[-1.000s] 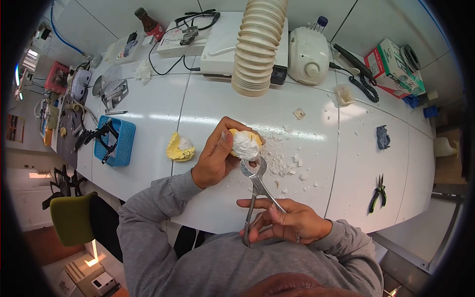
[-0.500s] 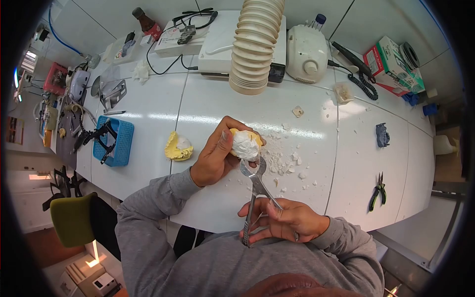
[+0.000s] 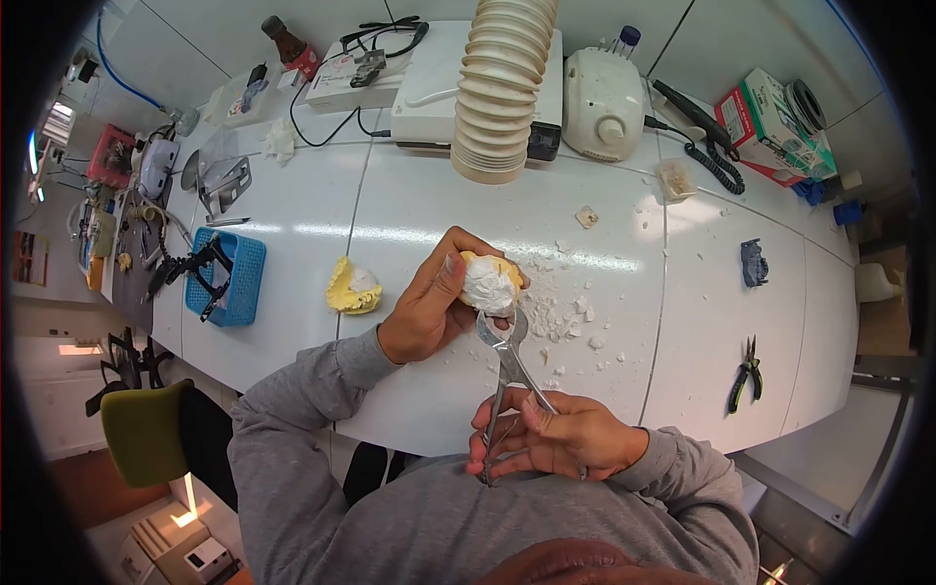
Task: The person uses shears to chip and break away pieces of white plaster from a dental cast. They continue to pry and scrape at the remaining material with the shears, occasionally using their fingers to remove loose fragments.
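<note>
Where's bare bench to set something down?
Free: between the blue basket and yellow mould, and between the grey-blue lump and green-handled pliers. Crowded: right of the left hand, where white crumbs lie scattered.

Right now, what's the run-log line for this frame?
left hand: yellow-white piece, held | right hand: metal nippers, held, jaws at piece's near edge | table: white fragments

I saw the counter [image 3: 712, 253] shine, smooth and glossy. At the dial's centre, the lump [image 3: 489, 284] looked chalky, matt and rough; towards six o'clock, the cutter [image 3: 510, 367] was polished metal. The ribbed hose [image 3: 502, 88] at twelve seemed plastic, as did the basket [image 3: 251, 283] at nine. The sleeves [image 3: 312, 385] were matt cloth.
</note>
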